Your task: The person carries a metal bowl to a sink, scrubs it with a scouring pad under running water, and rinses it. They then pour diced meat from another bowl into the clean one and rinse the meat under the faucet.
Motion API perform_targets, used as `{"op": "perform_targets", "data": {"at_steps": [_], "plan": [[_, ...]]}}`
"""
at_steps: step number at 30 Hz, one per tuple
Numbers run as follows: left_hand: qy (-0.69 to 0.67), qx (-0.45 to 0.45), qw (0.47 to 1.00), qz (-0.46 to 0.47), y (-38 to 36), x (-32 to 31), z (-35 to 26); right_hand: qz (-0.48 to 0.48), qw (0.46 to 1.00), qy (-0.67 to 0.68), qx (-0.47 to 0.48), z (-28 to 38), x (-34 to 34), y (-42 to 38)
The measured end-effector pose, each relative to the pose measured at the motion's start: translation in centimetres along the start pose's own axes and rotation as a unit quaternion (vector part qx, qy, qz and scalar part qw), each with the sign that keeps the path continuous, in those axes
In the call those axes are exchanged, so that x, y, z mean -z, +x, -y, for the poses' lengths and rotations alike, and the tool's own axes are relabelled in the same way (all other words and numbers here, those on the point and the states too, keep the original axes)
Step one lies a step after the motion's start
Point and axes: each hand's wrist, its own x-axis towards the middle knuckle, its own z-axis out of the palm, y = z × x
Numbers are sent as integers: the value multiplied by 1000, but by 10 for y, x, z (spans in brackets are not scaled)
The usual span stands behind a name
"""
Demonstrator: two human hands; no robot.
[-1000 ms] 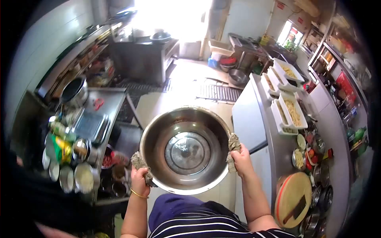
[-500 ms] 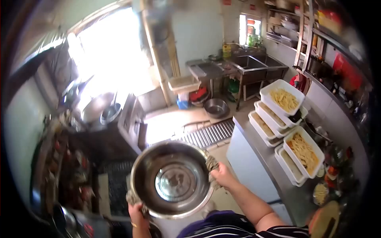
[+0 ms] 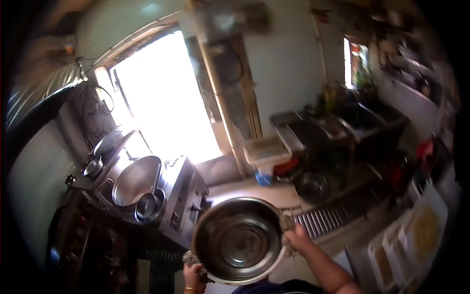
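Note:
A wide steel basin (image 3: 242, 245) is held in front of my body, its round inside facing up with only reflections showing in it. My left hand (image 3: 194, 275) grips its left rim through a crumpled grey cloth (image 3: 191, 257). On the right rim, my right hand (image 3: 296, 237) is closed round a second cloth (image 3: 287, 223). The fingers of both hands are partly covered by the cloths. Ahead and to the left, a large wok (image 3: 137, 181) rests on the stove (image 3: 177, 210), with a small dark pot (image 3: 149, 207) by its right edge.
A metal sink unit (image 3: 360, 120) stands at the back right, with another basin (image 3: 312, 187) on the floor beside it. A floor grate (image 3: 325, 219) runs ahead. White food trays (image 3: 423, 228) sit at the right. A bright doorway (image 3: 164, 98) is behind the stove.
The view has swung left, so the stove and wok show more fully and the trays have shifted to the right edge. The basin remains in both hands and sits lower in the view.

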Motion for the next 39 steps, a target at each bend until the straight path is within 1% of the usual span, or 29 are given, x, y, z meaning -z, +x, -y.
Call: {"op": "perform_targets", "data": {"at_steps": [1,3,4,5,6,7,8,9,10,11,13,14,15,16,17,18,19,20,21,22,24,27,30,31,32,34,35,38,39], "plan": [[-13,25,999,23,39,-29,10,-72,993,-52,84,-40,25,54],[-3,101,993,67,93,-110,4,-100,987,92,81,-10,64,94],[6,120,988,98,112,-161,-3,-149,984,52,85,-19,98,120],[9,105,982,155,145,-195,13,-202,975,17,86,-22,130,144],[1,150,970,190,168,-235,23,-234,967,43,91,2,148,145],[25,184,948,258,197,-269,40,-269,956,70,94,23,168,149],[24,175,937,302,220,-308,60,-301,946,68,97,35,194,161],[50,167,938,300,218,-362,51,-328,937,53,104,42,220,174],[47,183,919,346,227,-404,56,-351,929,31,111,49,248,187],[98,203,900,372,248,-434,80,-368,922,8,117,55,276,200],[39,211,907,363,260,-505,116,-393,910,-42,125,57,336,231],[63,173,905,384,276,-533,139,-396,906,-72,127,54,367,248],[45,220,891,394,287,-560,147,-395,905,-92,128,57,395,268],[37,204,873,441,286,-597,133,-386,910,-85,121,62,415,287],[40,159,895,414,295,-628,139,-369,921,-56,114,74,428,311],[-22,138,931,337,310,-657,151,-339,935,-1,110,97,437,335],[-23,125,914,384,342,-671,161,-309,944,54,102,120,446,359],[-32,119,900,418,372,-677,174,-267,954,103,88,125,451,372],[-14,106,898,426,387,-694,170,-248,951,154,103,99,467,409],[-2,90,898,431,389,-718,167,-225,946,198,121,75,489,448],[-16,53,915,400,366,-784,155,-210,947,231,71,95,512,482],[60,62,920,383,399,-838,188,-232,940,240,77,97,563,528],[-10,89,931,353,397,-946,223,-298,918,261,39,108,636,559],[-26,115,920,374,397,-983,237,-305,913,270,19,115,669,568],[-23,119,915,385,398,-1015,250,-313,906,285,2,119,702,578],[-9,118,905,410,399,-1073,276,-324,889,323,-26,124,759,596],[-4,108,900,422,398,-1108,291,-322,888,329,-16,130,789,609],[1,81,894,441,377,-1208,334,-322,902,288,-19,127,874,636],[4,79,897,434,365,-1239,350,-356,899,254,-21,121,901,654]]}}
